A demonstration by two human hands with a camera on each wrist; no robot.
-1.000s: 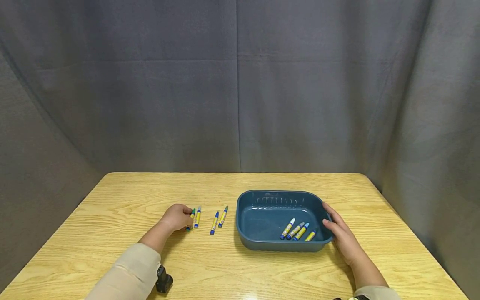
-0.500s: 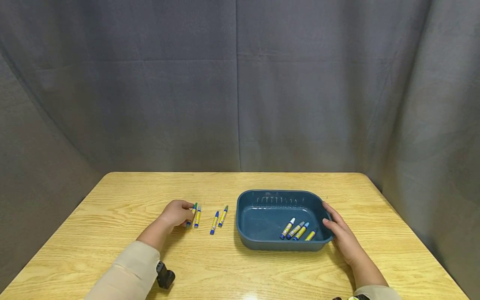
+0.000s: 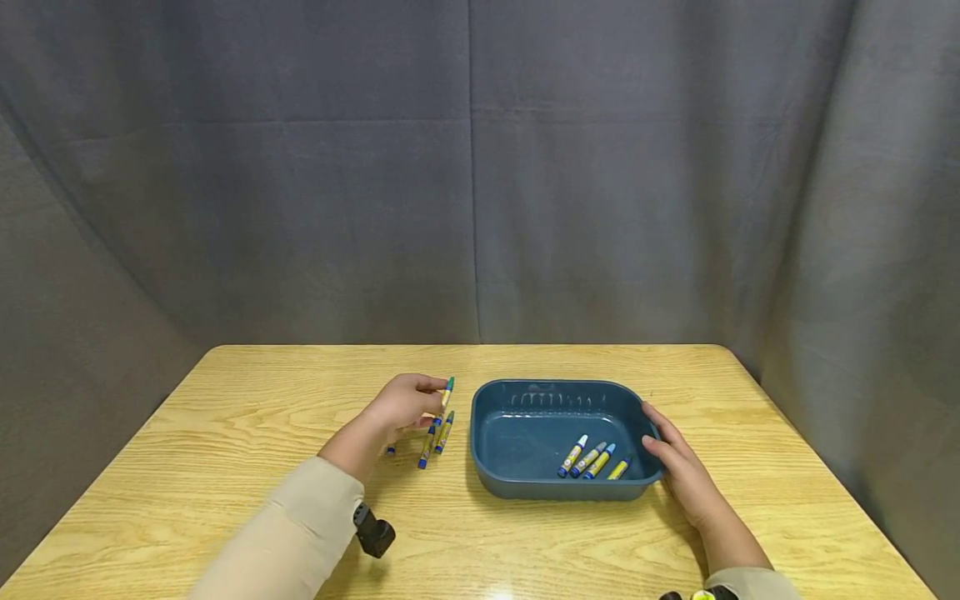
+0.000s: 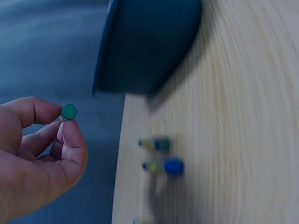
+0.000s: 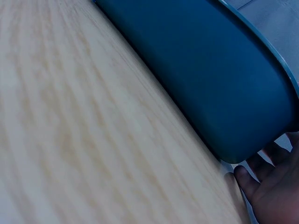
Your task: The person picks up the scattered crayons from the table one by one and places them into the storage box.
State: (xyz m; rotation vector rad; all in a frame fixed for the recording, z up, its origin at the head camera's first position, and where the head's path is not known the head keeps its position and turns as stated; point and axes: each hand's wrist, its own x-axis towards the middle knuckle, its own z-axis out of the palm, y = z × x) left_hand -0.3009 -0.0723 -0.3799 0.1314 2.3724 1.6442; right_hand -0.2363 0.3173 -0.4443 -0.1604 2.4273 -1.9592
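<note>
My left hand is raised over the table and pinches a green crayon between thumb and fingers. In the left wrist view the green end of that crayon points at the camera. Below it lie a blue crayon and a dark green crayon. Another crayon is mostly hidden behind the hand. My right hand holds the right end of a dark blue plastic basin, its thumb over the rim. Several crayons lie inside, near the basin's front right corner.
The light wooden table has rounded far corners. Grey curtains hang behind it and at both sides. A small black camera is strapped to the left wrist.
My left hand has lifted the green crayon off the table and carried it right, toward the basin. My right hand and the basin stay practically in place.
</note>
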